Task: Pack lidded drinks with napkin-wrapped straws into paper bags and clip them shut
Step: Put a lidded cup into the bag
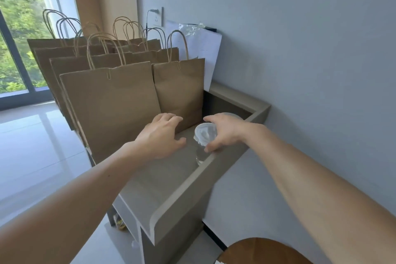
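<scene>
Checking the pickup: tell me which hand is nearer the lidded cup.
Right. The right hand grips the lidded cup near its lid; the left hand hovers apart, on the cup's left.

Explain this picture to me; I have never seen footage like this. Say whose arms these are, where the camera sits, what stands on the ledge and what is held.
There is no machine here. These are one person's bare arms, filmed by a wide-angle camera worn on the head, looking forward and down. On the grey ledge stand brown paper bags with handles. The front bag has a paper clip at its top edge. The right hand is curled round a clear lidded cup near the ledge's raised edge. The left hand is open, fingers spread, by the foot of the front bag; whether it touches is unclear. White sheets lean on the wall behind.
</scene>
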A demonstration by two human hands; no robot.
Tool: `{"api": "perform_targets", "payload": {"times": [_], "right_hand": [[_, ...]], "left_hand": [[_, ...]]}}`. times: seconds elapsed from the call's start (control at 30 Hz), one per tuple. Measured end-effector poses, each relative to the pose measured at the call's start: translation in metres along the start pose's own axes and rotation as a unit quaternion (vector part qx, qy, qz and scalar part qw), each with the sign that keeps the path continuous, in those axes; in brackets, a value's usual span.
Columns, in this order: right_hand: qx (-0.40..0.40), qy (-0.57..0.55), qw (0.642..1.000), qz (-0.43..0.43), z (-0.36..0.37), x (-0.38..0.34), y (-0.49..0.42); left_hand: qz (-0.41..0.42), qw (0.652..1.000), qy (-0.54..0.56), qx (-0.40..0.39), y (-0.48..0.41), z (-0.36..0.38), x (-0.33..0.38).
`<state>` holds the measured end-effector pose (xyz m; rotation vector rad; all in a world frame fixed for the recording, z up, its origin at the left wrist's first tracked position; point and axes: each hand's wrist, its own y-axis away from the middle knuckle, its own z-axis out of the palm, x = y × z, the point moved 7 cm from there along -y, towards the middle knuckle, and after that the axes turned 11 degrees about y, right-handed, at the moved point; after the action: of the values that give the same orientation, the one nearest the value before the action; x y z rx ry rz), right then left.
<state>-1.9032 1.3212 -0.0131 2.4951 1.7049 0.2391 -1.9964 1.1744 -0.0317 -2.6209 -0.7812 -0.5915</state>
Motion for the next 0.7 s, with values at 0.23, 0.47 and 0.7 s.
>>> {"api": "perform_targets", "payload": {"times": [0.23,0.47,0.7], "right_hand": [[-0.077,0.044,0.996,-0.001,0.017,-0.005,-0.035],[0.021,-0.035,0.999,0.014,0.008,-0.001,-0.035],[0.243,-0.137,0.958,0.071,-0.078,0.040,0.026]], "left_hand": [[0.024,0.999,-0.001,-0.029,-0.020,0.006,-0.019],[0.049,0.998,-0.001,-0.027,-0.034,-0.004,-0.013],[0.072,0.997,0.016,0.034,-0.051,-0.048,0.031]]}}
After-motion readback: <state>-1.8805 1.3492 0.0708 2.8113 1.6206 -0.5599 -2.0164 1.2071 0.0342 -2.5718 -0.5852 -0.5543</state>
